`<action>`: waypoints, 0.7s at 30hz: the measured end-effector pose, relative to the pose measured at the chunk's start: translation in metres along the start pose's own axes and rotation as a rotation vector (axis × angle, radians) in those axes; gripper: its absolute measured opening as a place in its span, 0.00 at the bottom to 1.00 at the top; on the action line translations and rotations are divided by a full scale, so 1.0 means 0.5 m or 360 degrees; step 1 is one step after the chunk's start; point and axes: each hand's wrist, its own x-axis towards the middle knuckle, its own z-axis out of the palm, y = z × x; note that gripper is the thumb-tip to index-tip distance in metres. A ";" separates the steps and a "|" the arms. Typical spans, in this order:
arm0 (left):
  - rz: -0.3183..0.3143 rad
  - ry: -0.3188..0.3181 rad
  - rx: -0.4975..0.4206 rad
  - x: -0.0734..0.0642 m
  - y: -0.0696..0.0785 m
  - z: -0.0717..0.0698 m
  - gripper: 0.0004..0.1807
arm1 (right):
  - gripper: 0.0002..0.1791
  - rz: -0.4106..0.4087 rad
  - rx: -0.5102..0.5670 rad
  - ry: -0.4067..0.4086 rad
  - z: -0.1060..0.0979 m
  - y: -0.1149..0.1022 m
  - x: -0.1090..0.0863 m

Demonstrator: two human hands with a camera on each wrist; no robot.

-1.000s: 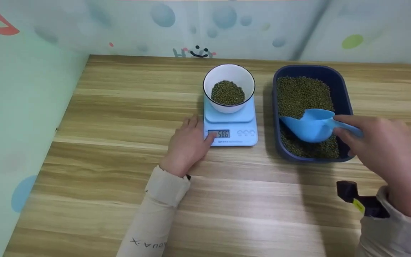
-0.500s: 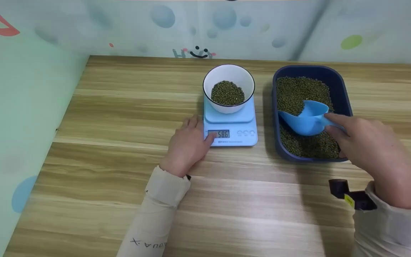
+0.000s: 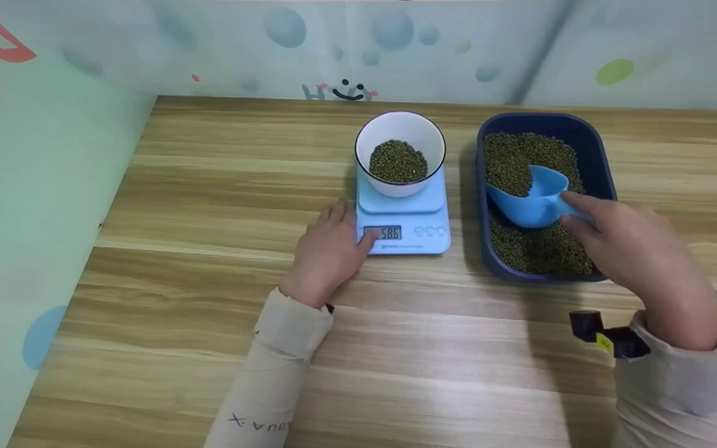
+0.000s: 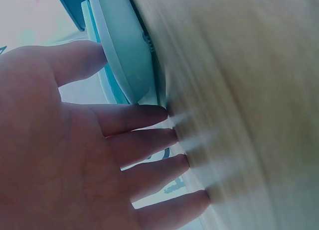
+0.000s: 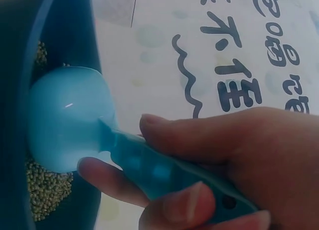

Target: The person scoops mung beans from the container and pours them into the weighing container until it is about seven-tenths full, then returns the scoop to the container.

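My left hand (image 3: pixel 327 252) lies beside a light-blue kitchen scale (image 3: pixel 409 231), its thumb over the edge of the display, which reads 58.6. In the left wrist view its fingers (image 4: pixel 134 118) are straight, fingertips at the tabletop. On the scale stands a white bowl (image 3: pixel 399 189) with dark rim, partly filled with small green beans (image 3: pixel 398 162). My right hand (image 3: pixel 638 246) grips the handle of a blue scoop (image 3: pixel 525 211), low in a navy tub (image 3: pixel 592 162) of the same beans. Beans lie in the scoop's mouth. In the right wrist view, fingers curl around the handle.
The wooden table (image 3: pixel 209 249) meets a patterned wall (image 3: pixel 259 50) at the back and a pale green wall (image 3: pixel 22 186) on the left. The tub stands just right of the scale, a narrow gap between them. Black wrist camera (image 3: pixel 610 336) sits on the right sleeve.
The right hand has pushed the scoop away from the body and slightly left through the beans, and the scoop holds more of them. The left hand, bowl and reading stay the same.
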 end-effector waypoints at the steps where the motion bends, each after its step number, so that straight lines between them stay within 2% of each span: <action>1: 0.0001 -0.0001 -0.0001 0.000 0.000 0.000 0.37 | 0.28 0.0009 -0.0006 -0.0007 0.000 0.000 0.001; 9: 0.0003 -0.0002 -0.0010 0.000 0.001 -0.001 0.38 | 0.17 0.0019 -0.0001 0.0031 0.008 0.001 0.010; 14: 0.0020 0.0033 -0.0008 0.000 0.000 0.001 0.36 | 0.18 0.0006 0.0029 0.0074 0.014 0.002 0.017; 21: 0.0019 0.0035 -0.0005 0.000 -0.001 0.000 0.36 | 0.21 0.0066 0.0098 0.0033 0.016 0.006 0.024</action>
